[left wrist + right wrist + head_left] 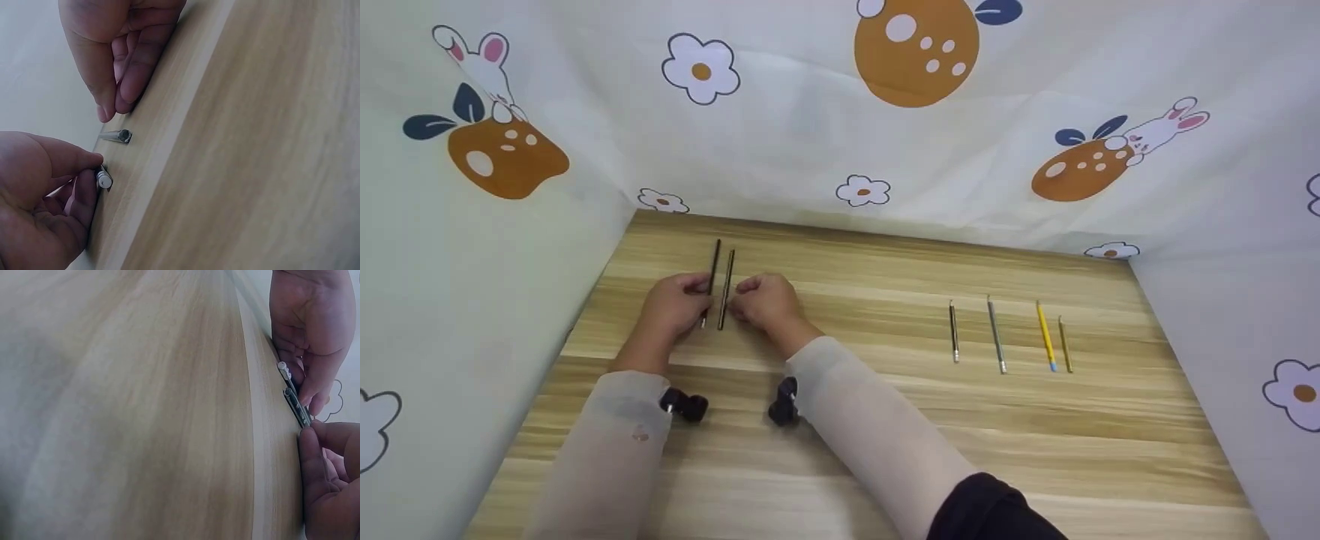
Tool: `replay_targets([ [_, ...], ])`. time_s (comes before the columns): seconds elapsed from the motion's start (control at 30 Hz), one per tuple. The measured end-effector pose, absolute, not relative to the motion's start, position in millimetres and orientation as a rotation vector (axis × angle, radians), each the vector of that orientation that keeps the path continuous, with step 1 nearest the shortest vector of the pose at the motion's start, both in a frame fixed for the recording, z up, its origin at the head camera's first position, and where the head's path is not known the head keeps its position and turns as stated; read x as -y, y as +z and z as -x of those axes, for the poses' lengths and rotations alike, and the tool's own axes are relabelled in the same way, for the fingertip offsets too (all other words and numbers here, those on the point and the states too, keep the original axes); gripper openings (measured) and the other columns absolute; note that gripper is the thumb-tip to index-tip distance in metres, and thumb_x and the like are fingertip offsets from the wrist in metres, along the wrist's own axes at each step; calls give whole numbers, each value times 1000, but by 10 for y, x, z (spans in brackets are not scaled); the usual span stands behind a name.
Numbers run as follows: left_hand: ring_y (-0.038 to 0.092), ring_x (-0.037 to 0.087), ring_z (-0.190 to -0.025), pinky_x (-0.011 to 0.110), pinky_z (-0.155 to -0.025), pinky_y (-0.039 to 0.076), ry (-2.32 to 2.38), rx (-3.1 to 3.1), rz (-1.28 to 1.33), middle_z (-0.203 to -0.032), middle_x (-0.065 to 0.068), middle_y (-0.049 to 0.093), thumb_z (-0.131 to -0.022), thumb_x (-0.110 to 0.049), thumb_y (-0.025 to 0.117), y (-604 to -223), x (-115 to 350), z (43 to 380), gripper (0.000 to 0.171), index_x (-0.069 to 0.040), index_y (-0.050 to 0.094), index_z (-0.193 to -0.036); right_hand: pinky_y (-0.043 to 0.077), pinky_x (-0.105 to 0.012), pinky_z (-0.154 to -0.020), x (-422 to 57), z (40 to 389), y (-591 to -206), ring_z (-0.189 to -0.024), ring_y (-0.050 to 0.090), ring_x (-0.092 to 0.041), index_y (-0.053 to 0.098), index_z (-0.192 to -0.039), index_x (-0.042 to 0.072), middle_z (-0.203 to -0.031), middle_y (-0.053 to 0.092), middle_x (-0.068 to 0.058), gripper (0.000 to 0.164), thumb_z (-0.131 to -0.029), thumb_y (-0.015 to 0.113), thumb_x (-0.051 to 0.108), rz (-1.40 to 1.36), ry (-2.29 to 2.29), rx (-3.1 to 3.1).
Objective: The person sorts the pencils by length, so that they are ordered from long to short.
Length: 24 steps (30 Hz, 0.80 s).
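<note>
On the left of the table, a black pencil (pixel 715 262) with a white end lies between the thumb and fingers of my left hand (pixel 673 304). In the left wrist view its round white end (pixel 104 179) pokes out past the pinching fingertips. Just right of it is a second dark pencil (pixel 727 289), roughly parallel, with light markings along its barrel in the right wrist view. My right hand (pixel 769 304) is beside that second pencil, fingers loosely bent and thumb near the fingertips. The left wrist view shows nothing between those fingertips (pixel 124 104).
Farther right on the wooden table (pixel 885 420) lie a short black pencil (pixel 954 331), a grey-blue pencil (pixel 997 334), a yellow pencil (pixel 1045 336) and a thin gold-coloured pencil (pixel 1065 344), spaced apart. Patterned cloth walls (pixel 780 135) rise at the table's back and sides.
</note>
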State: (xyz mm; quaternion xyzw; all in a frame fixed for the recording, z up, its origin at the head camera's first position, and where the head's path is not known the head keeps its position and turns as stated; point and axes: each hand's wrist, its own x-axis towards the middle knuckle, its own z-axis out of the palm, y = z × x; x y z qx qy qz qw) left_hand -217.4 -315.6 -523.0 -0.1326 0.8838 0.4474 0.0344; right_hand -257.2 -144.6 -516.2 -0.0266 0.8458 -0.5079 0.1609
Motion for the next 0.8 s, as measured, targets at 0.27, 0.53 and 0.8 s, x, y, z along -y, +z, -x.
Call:
replay_targets([
  [0.27,56,36,-146,47,-124,44,1507,-2635,462,-152,21,62,-101,-12,65,-5192,3145,2155,55,-2,55,-154,60,-24,-63,1421,2611,-5198,-78,78,-19,79,-114,0,-91,82,-7,24,-90,80,4,89,-1615,-2248],
  [0.53,55,33,-145,44,-123,46,1686,-2541,539,-152,20,61,-102,-14,64,-5196,3117,2123,55,-6,54,-156,68,-32,-74,1255,2640,-5182,-85,80,-25,75,-120,-6,-105,81,-16,29,-92,75,1,82,-1813,-2027],
  [0.8,59,29,-140,43,-118,50,1776,-2553,602,-148,15,63,-104,-25,65,-5146,2995,2084,52,-9,58,-153,68,-43,-87,951,2660,-5095,-103,80,-38,69,-132,-7,-105,81,-18,39,-94,74,3,157,-1864,-1968],
])
